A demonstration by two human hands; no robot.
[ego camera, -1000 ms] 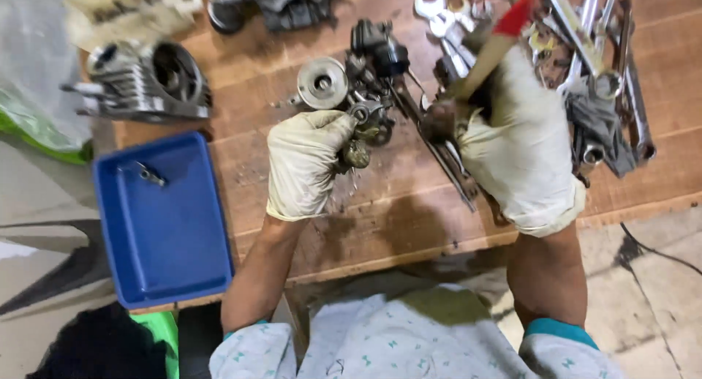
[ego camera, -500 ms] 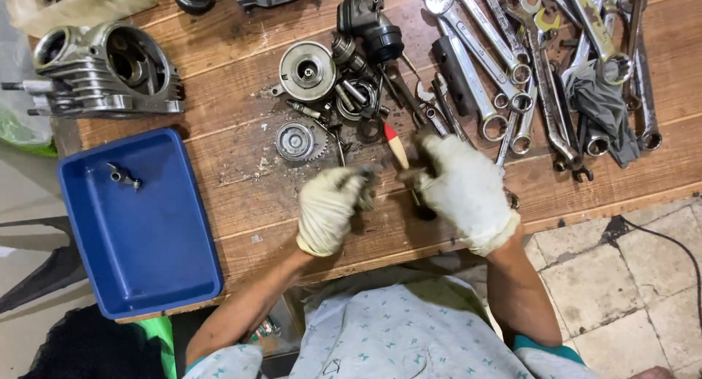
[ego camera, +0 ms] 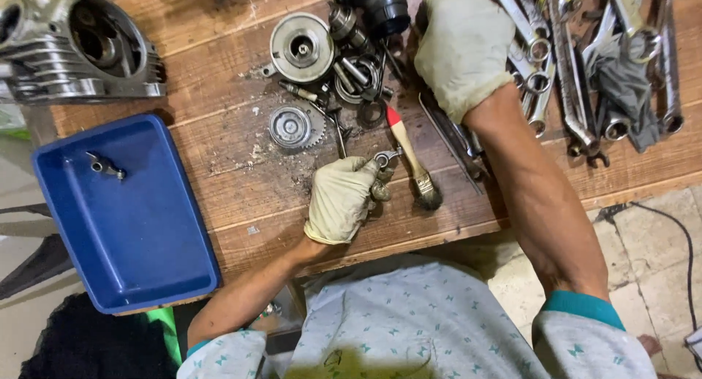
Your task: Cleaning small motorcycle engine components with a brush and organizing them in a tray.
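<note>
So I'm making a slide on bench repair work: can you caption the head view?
Gloved left hand grips a small metal part beside a paintbrush while the right hand reaches among wrenches.

A worn wooden workbench (ego camera: 219,181) of grimy, scratched planks carries everything. At its near left edge sits a blue plastic tray (ego camera: 146,269), overhanging the front. At the far left lies a finned metal cylinder head (ego camera: 80,46). Toward the middle — a round metal housing (ego camera: 302,48), a small toothed gear (ego camera: 292,127) just in front of it, and a cluster of rings and bolts (ego camera: 358,75) beside them. A red-tipped wooden brush (ego camera: 411,159) lies near the front. Wrenches and spanners (ego camera: 578,64) crowd the right end, touching and overlapping.
</note>
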